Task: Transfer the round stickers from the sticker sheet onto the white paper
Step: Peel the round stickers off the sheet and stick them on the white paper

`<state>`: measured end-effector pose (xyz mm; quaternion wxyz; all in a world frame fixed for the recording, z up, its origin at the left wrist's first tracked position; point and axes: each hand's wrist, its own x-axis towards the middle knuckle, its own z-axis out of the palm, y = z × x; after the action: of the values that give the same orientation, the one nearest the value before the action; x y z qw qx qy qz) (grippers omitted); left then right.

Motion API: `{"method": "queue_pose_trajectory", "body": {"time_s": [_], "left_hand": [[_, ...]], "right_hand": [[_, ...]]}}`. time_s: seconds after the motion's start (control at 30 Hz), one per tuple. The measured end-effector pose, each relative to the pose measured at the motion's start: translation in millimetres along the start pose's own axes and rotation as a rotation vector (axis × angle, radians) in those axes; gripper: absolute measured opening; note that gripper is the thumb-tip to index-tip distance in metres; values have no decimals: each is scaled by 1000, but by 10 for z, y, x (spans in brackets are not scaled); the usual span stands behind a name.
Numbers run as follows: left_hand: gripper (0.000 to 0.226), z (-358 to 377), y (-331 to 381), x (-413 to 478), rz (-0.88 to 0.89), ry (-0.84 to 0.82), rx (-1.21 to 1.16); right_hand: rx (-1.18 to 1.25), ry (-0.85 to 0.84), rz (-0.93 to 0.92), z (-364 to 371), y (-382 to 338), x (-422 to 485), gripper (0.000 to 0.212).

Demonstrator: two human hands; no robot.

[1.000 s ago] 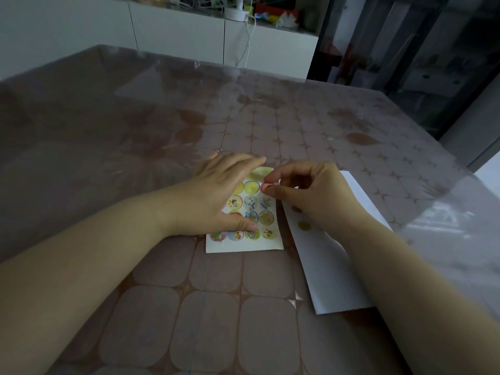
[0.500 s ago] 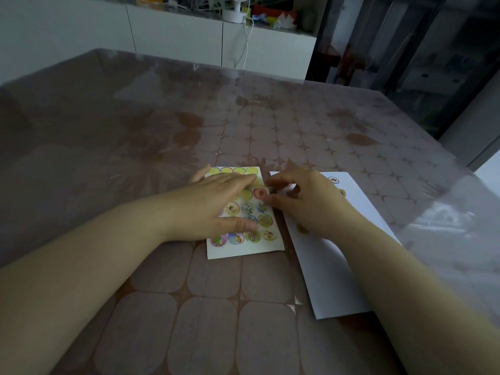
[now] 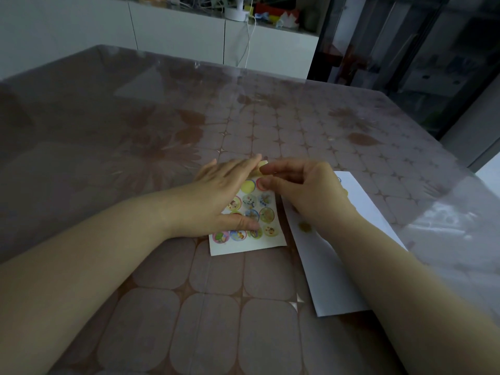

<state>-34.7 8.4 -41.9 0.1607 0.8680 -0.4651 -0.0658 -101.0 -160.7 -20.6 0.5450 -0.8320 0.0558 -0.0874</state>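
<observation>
A brown patterned table (image 3: 189, 320) stands before white cabinets (image 3: 176, 36) bearing a small white fan (image 3: 239, 9) with dangling cord (image 3: 250, 41), dark glass doors (image 3: 405, 50) at right.

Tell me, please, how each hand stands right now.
Left hand: open, pressing the sticker sheet flat.
Right hand: curled at the sheet's top; grip cannot be told.

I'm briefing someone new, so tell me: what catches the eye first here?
The left hand presses the colourful sticker sheet flat mid-table while the right hand touches a red-ringed sticker near its far edge. To the right lies the white paper, bearing a yellowish sticker.
</observation>
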Motion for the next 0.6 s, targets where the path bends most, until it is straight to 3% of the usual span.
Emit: {"method": "queue_pose_trajectory", "body": {"time_s": [0.2, 0.6], "left_hand": [[110, -6, 26, -7, 13, 8, -9], [107, -9, 11, -27, -4, -21, -13]], "right_hand": [[40, -5, -39, 0, 2, 6, 14], [-162, -40, -228, -9, 51, 31, 15]]}}
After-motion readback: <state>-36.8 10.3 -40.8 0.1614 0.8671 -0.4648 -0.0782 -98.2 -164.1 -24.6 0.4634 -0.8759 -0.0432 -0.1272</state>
